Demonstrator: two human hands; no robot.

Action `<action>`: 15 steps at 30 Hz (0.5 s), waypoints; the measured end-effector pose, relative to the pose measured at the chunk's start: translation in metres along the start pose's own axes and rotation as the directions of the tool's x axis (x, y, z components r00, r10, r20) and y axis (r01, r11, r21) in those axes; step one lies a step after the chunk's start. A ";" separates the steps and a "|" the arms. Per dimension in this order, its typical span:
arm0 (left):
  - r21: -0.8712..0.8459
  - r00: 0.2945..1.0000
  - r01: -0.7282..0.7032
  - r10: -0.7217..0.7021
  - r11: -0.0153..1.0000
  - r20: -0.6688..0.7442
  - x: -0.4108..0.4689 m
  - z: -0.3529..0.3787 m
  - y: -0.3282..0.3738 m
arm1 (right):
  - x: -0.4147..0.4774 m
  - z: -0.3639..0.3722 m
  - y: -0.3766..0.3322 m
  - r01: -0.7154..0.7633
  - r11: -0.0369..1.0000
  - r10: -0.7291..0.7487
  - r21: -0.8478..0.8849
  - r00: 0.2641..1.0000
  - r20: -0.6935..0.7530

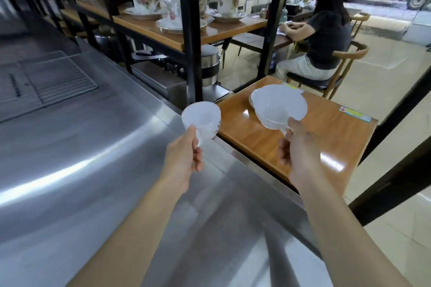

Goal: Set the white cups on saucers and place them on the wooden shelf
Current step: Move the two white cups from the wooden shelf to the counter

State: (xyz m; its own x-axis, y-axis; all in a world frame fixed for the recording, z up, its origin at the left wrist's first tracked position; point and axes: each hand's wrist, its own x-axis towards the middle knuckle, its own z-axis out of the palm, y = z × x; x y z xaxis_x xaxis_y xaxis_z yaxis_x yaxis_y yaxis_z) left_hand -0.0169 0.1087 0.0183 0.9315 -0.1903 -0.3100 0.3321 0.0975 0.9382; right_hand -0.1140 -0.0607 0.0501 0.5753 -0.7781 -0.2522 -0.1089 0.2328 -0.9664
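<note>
A: Over the steel counter (77,147), far left: drain grille, nothing else on it. Next?

B: Left hand (184,158), fingers pinched round the handle of a small white cup (201,119). Cup is in the air, above the counter's right edge, just beside the low wooden table (326,147). Mouth tipped toward us. Some dark print on its side, too blurred to read.

A: Touching the table?

B: No, held clear of it.

A: Right hand?

B: Right hand (295,147) grips a second white cup (279,107) by its handle, thumb on top. This one is wider, also tilted, held over the wooden table. Behind it a white saucer (253,98) lies on the table; only its left rim shows, the cup hides the rest. Can't tell if cup and saucer touch.

A: Shelf?

B: Wooden shelf (163,32) up behind, in a black metal frame (191,37). It carries floral cups on saucers (145,4), several of them. Both white cups are well apart from it, lower and nearer.

A: Further right?

B: A seated person (321,37) at another table, on a wooden chair (345,58), back turned. Stickers on the near table's far edge, unreadable.
</note>
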 end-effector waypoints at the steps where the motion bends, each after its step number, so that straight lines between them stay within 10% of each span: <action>1: -0.013 0.999 -0.004 0.003 1.000 -0.054 -0.005 -0.018 0.000 | -0.011 0.009 0.003 -0.004 1.000 0.005 -0.009 0.998 0.058; 15: -0.084 0.868 0.083 -0.113 0.993 -0.483 -0.080 -0.202 -0.088 | -0.094 0.105 0.144 -0.120 0.962 0.217 -0.245 0.880 0.423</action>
State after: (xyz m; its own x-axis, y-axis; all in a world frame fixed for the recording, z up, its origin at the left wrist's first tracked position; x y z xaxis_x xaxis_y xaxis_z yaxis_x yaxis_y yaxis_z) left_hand -0.0910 0.3130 -0.0708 0.8428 0.2959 -0.4496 0.4194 0.1628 0.8931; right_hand -0.0985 0.1073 -0.0606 0.8252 -0.3872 -0.4113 -0.3722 0.1749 -0.9115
